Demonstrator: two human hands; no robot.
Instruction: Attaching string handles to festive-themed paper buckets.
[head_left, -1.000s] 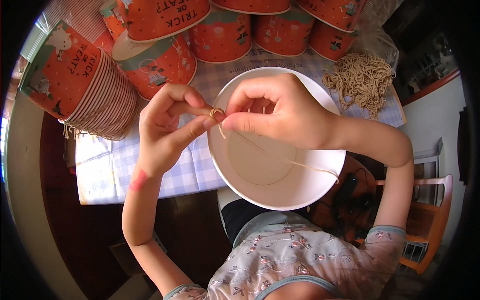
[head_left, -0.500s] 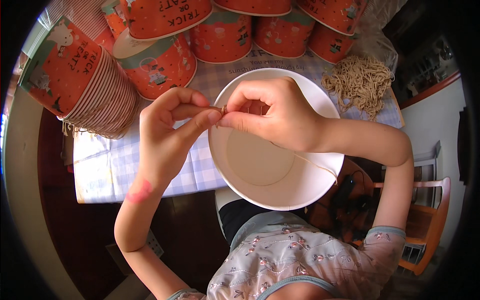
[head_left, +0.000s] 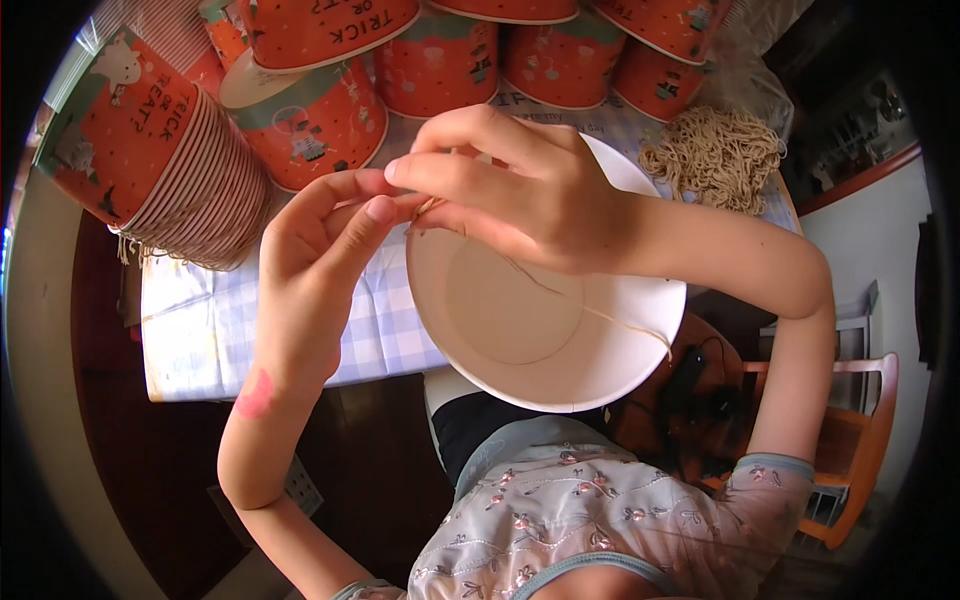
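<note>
A white-lined paper bucket (head_left: 560,388) tilts with its mouth facing me, between my body and the table edge. Thin tan string (head_left: 605,316) runs across its inside, from the far left rim to the right rim. At that far left rim, my left hand (head_left: 315,245) is closed, its fingertips at the string. My right hand (head_left: 535,195) reaches over the bucket, thumb below and fingers bent above, closed on the string beside the left fingertips. The fingers hide part of the string and the rim there.
Orange printed buckets (head_left: 430,75) line the table's back, some stacked on others. A tall nested stack (head_left: 190,190) leans at the left with strings hanging from it. Loose tan string (head_left: 715,155) lies heaped at the right. A checked cloth (head_left: 385,345) covers the table. An orange chair (head_left: 860,440) stands at right.
My right hand has shifted left and lifted its fingers over the left fingertips. More of the string across the bucket shows. The view has moved slightly.
</note>
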